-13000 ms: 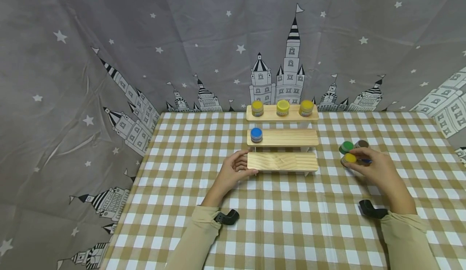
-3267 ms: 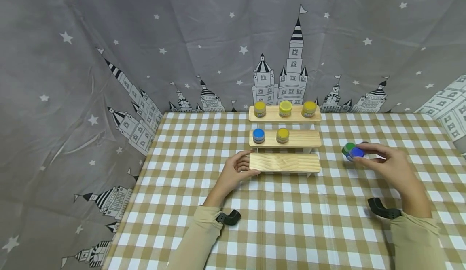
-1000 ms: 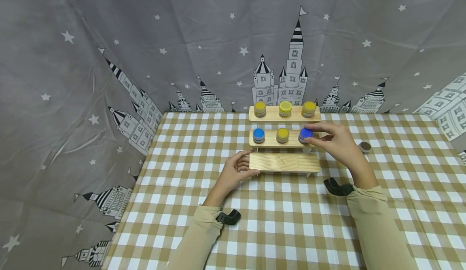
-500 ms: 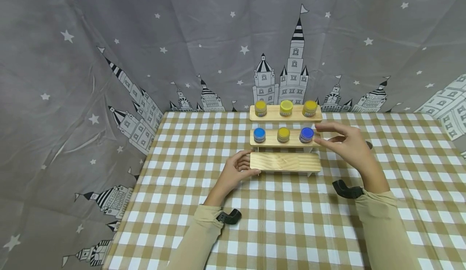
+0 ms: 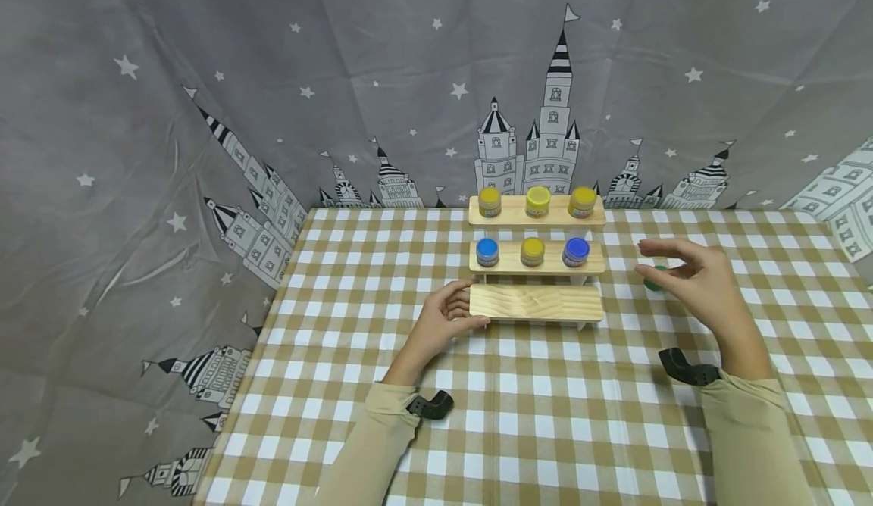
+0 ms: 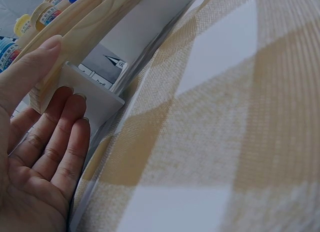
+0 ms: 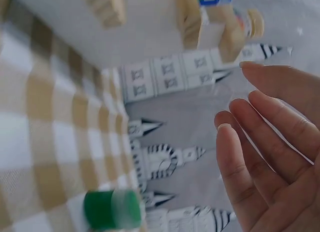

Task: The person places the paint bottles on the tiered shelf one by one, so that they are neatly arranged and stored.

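Note:
A three-step wooden display rack with white legs stands in front of me. My left hand grips the left end of its lowest step, thumb over the edge and fingers at the white leg. Clear of the rack on the right, my right hand has thumb and fingers spread with nothing between them. Just behind its fingers sits a green-lidded jar, partly hidden in the head view; the right wrist view shows the green jar whole.
Yellow-lidded jars line the top step. On the middle step stand a light-blue jar, a yellow jar and a dark-blue jar. A checked cloth covers the table; a grey castle-print curtain hangs behind.
My right hand brought the dark-blue jar to the middle step's right end, let go and moved right to the green jar. Earlier, a yellow jar joined that step. The left hand stayed put.

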The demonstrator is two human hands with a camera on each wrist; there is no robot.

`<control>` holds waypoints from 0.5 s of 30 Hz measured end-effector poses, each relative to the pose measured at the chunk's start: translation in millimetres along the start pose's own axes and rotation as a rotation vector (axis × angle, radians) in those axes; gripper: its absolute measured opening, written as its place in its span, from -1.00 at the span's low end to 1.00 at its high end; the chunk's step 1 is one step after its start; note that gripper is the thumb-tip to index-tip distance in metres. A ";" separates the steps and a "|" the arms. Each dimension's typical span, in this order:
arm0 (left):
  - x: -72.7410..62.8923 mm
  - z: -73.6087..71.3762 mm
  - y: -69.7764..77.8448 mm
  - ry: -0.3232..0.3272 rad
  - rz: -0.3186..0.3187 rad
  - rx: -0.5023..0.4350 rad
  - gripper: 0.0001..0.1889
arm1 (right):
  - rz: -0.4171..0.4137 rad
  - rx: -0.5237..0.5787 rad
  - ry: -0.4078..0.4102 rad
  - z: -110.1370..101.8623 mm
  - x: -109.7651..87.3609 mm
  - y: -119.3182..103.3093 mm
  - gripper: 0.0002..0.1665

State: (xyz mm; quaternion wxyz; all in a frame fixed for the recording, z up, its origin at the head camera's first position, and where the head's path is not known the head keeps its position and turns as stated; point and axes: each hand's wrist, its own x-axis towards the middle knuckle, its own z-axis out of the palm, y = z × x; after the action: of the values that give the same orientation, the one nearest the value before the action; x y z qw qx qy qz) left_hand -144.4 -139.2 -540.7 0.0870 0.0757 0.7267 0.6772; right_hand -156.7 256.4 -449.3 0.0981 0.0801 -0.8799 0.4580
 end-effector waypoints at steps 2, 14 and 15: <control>0.0 0.4 0.3 -0.002 0.002 -0.001 -0.24 | 0.028 0.001 0.014 -2.7 -3.1 8.0 -0.53; -1.3 0.2 2.7 -0.007 0.010 0.000 -0.24 | 0.147 -0.183 -0.067 -10.5 -8.9 37.3 -0.46; -1.4 0.1 2.8 -0.007 0.009 0.000 -0.24 | 0.148 -0.189 -0.088 -10.6 -8.8 39.1 -0.46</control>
State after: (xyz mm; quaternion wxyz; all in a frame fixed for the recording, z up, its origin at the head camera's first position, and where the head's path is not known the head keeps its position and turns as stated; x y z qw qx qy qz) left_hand -143.0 -139.2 -537.9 0.0865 0.0810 0.7262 0.6772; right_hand -156.2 287.7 -476.4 0.0325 0.0255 -0.9261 0.3751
